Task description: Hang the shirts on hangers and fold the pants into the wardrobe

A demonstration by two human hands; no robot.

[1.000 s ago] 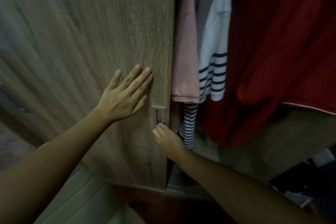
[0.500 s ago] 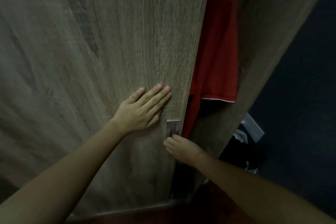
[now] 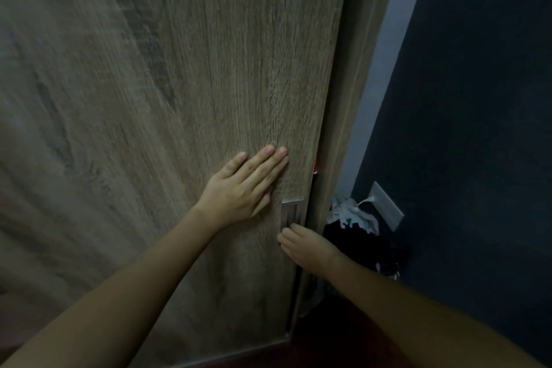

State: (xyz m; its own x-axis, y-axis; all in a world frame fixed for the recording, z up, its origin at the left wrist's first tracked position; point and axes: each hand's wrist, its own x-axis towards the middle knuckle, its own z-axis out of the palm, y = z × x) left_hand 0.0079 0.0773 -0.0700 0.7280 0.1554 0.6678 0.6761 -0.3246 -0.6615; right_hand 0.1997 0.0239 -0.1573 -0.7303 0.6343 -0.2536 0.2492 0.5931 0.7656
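head view: left hand [image 3: 239,191] lies flat, fingers straight, on the wardrobe door [image 3: 179,98]; right hand [image 3: 304,248] curls below the metal handle [image 3: 292,213], grip unclear. red cloth [image 3: 317,166] peeks through the narrow gap.

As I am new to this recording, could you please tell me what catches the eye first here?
The wood-grain wardrobe door fills the left and centre, with the left hand pressed flat on it. The right hand reaches the metal handle at the door's edge, where a red sliver shows in the gap.
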